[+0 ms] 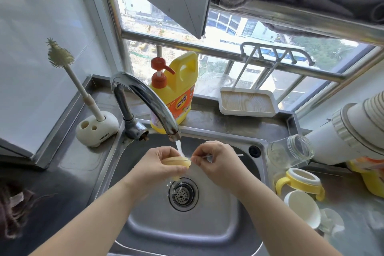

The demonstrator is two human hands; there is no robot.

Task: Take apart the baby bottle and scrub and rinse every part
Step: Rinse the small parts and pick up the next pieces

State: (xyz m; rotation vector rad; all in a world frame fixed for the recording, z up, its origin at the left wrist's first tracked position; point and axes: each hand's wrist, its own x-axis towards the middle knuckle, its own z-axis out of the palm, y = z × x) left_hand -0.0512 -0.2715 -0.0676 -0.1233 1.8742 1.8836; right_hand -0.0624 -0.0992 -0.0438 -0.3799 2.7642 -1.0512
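My left hand (161,164) curled round the yellowish nipple (179,163), holding it under the faucet (149,100) stream so water flushed it. My right hand (216,160) pinched a thin brush (239,155), its tip at the nipple's opening, apparently to scrub inside.

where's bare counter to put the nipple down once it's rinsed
Bare steel lies left of the sink, between the brush stand and the dark cloth. The right counter is crowded: glass bottle, yellow handled collar, white cap.
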